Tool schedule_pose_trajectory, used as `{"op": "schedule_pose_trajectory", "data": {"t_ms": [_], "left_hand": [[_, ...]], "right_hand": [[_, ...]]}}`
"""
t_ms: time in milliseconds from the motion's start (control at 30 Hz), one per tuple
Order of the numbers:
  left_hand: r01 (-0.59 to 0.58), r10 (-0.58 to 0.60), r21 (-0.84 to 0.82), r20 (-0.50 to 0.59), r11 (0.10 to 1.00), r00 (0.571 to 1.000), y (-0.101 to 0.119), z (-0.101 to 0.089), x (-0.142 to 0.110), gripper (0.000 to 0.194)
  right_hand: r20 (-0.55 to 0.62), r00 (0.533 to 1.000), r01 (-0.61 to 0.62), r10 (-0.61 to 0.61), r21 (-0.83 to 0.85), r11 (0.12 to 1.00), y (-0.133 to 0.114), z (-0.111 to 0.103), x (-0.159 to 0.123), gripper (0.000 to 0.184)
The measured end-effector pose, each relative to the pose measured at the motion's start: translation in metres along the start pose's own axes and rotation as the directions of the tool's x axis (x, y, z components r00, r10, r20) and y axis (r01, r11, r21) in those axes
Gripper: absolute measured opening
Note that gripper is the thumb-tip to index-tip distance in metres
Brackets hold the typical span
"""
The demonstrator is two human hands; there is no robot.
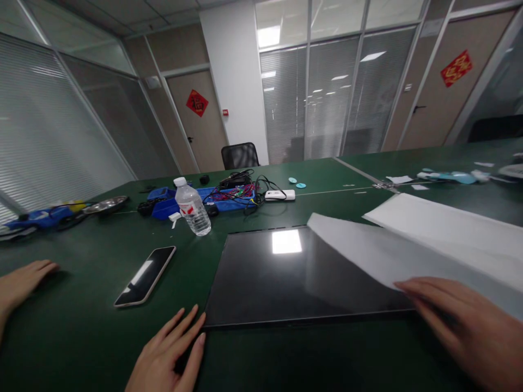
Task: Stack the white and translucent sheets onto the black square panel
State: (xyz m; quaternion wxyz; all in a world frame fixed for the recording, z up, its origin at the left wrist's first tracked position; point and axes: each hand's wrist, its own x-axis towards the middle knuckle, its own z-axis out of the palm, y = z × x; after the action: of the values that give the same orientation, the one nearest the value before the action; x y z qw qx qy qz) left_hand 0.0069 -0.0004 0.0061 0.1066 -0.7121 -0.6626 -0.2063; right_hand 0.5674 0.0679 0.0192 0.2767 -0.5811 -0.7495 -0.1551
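Observation:
A flat black display panel [281,283] lies on the green table, with a ceiling light mirrored in its glossy surface. My left hand [174,354] rests at its near left corner, fingers spread and fingertips touching the edge. In my right hand [461,321], closed at the panel's right side, is the edge of a white sheet [368,247]. This thin sheet slants over the right part of the panel, its far corner lifted. Behind it lies another white sheet [453,231]. My right thumb is partly hidden.
Another person's hand [24,283] lies on the table at the left edge. A phone [145,276] and a water bottle [192,208] stand left of the panel. Farther back are a blue tray [232,204] with tangled wires, a white power strip [280,195] and a chair [240,156].

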Motion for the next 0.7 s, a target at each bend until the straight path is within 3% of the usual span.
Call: {"op": "schedule_pose_trajectory", "data": {"t_ms": [100,233,433,700], "left_hand": [[-0.038,0.038,0.018,-0.016,0.999,0.999,-0.003,0.001,0.000,0.044],[-0.078,0.078,0.018,-0.052,0.997,0.996,-0.006,0.003,0.001,0.046],[-0.044,0.044,-0.014,-0.037,0.999,0.998,-0.009,0.007,0.000,0.047],[-0.038,0.037,-0.019,-0.071,0.999,0.997,-0.005,0.005,-0.001,0.049]], "right_hand": [[0.012,0.962,0.271,-0.272,0.036,0.962,-0.063,0.001,-0.002,0.035],[0.039,0.912,0.402,-0.409,0.119,0.908,-0.099,0.007,0.006,0.037],[0.166,0.874,0.401,-0.457,0.284,0.871,-0.110,0.004,0.011,0.055],[0.467,0.778,0.199,-0.420,0.451,0.870,-0.130,0.011,0.022,0.074]]}}
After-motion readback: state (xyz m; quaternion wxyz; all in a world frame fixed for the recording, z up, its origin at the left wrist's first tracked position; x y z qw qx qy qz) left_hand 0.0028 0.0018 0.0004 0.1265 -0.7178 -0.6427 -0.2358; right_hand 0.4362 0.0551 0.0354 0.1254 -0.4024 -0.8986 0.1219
